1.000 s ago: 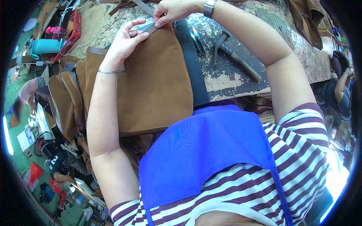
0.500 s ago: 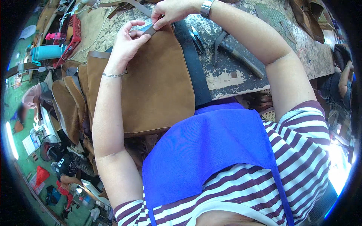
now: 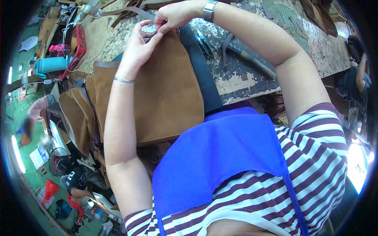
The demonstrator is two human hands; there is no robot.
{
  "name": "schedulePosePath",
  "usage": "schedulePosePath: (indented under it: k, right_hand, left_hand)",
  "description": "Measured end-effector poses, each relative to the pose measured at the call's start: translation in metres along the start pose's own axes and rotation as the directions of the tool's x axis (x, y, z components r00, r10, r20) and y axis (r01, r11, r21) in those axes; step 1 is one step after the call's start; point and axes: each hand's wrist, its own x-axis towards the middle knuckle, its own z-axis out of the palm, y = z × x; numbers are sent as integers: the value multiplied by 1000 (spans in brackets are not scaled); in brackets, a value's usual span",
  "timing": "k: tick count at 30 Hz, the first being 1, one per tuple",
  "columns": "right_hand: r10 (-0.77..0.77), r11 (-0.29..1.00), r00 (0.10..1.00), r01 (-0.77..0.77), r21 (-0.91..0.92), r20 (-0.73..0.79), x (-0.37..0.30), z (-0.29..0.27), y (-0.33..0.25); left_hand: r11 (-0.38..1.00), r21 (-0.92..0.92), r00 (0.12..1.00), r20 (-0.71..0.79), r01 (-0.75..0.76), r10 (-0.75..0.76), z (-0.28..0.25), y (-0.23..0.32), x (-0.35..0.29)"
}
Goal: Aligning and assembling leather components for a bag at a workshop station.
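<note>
A brown leather bag panel lies before me, hanging past the near table edge, with a dark blue-black sheet under its right side. At the panel's far edge my right hand pinches a narrow brown leather strap, whose loose length runs off to the far left. My left hand meets it there, its thumb against the strap by the right fingertips and its other fingers curled. The fingers largely cover the strap's end.
Right of the panel lie thread snips and a hammer. A red basket and a turquoise bottle stand at the left. More brown leather pieces hang off the left side. Other people work beyond.
My left hand has moved slightly right and closer to the right fingertips. The flat strap end seen between the fingers before is now mostly hidden. The panel stays in place.
</note>
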Motion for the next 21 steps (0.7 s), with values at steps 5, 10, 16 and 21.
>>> schedulePosePath:
  k: [5, 10, 16, 21]
  right_hand:
    - [-21, 1000, 998, 20, 10, 63, -1, -16, 1]
    - [23, 964, 983, 26, -263, 181, -13, -58, -19]
    - [-35, 977, 989, 65, -205, 145, -6, -45, 3]
    - [-5, 1000, 995, 6, -8, 95, -22, -38, 9]
  left_hand:
    - [996, -50, 994, 84, 74, -69, 0, 14, 0]
    - [950, -205, 971, 102, 233, -216, -7, 22, -6]
    - [910, -254, 939, 199, 327, -282, -16, 25, -6]
    - [900, -232, 916, 253, 370, -311, -24, 29, -5]
